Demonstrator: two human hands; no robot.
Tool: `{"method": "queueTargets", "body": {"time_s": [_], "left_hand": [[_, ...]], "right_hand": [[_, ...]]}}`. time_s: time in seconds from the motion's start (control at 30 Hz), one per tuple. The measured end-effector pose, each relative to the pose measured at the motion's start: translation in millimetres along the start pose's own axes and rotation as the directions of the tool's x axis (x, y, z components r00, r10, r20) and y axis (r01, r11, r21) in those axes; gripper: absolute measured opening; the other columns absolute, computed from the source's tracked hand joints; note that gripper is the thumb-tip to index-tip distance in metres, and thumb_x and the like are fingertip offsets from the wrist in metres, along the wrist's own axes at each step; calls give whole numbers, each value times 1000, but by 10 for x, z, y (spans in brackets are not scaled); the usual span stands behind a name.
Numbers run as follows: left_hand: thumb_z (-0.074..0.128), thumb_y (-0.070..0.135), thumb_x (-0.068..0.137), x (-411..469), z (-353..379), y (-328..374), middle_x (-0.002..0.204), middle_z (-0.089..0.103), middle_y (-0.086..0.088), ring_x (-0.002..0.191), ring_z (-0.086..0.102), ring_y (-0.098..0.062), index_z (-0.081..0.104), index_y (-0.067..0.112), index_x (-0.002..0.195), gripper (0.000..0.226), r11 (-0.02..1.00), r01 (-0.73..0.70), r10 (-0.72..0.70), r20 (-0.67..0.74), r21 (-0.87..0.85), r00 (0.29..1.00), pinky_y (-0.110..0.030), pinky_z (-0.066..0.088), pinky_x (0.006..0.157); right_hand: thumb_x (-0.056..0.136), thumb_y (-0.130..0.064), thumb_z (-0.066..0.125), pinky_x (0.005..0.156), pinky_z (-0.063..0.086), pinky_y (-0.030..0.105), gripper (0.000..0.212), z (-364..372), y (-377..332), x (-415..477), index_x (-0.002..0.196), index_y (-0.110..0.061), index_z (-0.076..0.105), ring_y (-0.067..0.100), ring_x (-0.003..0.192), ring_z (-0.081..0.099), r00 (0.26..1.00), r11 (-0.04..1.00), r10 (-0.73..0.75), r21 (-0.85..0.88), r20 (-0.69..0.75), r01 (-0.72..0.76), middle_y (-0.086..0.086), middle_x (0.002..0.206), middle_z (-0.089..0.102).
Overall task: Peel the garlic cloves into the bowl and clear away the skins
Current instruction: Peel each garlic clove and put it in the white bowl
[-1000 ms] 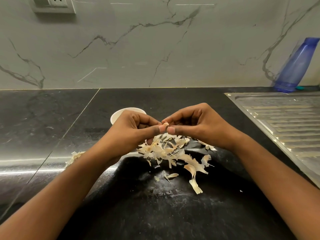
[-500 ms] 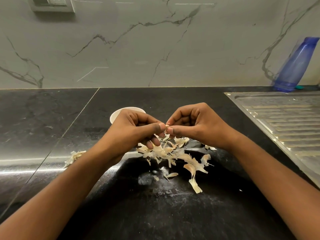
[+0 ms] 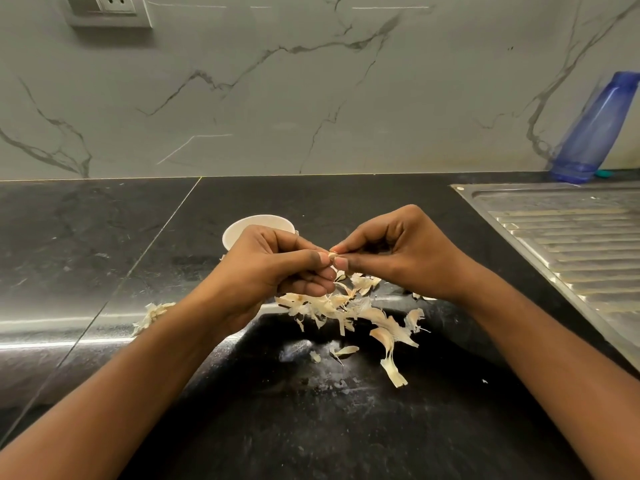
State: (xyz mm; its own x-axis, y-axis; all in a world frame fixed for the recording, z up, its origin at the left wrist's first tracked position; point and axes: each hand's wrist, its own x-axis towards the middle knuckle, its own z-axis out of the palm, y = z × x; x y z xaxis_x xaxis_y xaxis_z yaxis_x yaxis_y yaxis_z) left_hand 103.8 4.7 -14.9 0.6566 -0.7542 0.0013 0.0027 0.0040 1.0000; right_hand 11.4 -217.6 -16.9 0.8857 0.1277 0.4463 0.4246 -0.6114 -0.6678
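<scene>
Fingers of both hands pinch what looks like a garlic clove.

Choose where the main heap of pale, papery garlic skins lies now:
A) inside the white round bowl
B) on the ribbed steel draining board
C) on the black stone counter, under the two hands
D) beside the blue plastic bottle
C: the pale, papery garlic skins lie loose on the black stone counter, directly below the left hand and right hand.
</scene>
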Motion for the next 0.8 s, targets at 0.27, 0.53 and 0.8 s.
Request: {"method": "queueTargets", "body": {"time_s": [0.27, 0.53, 0.8], "left_hand": [[66, -8, 93, 17, 82, -65, 76, 73, -26, 61, 70, -26, 76, -8, 83, 15, 996, -91, 92, -149, 11, 985, -24, 61, 58], [66, -5, 93, 9, 124, -11, 80, 74, -23, 62, 72, -22, 77, -6, 85, 14, 987, -82, 61, -148, -135, 987, -20, 61, 57], [73, 9, 86, 0, 61, 28, 89, 74, -29, 70, 75, -27, 77, -7, 92, 18, 987, -80, 68, -90, -141, 994, -24, 63, 63]], "right_hand": [[92, -13, 82, 74, 67, 46, 16, 88, -23, 16, 105, -4, 82, 20, 83, 80, 996, 998, -59, 1, -60, 59, 2, 94, 82], [91, -2, 80, 82, 65, 33, 19, 71, -11, 28, 109, 3, 79, 23, 90, 81, 994, 981, -14, 189, -111, 35, 10, 100, 82], [90, -3, 79, 84, 66, 39, 23, 63, 13, 23, 113, 1, 78, 29, 91, 80, 993, 963, 64, 266, -98, -36, 12, 99, 82]]}}
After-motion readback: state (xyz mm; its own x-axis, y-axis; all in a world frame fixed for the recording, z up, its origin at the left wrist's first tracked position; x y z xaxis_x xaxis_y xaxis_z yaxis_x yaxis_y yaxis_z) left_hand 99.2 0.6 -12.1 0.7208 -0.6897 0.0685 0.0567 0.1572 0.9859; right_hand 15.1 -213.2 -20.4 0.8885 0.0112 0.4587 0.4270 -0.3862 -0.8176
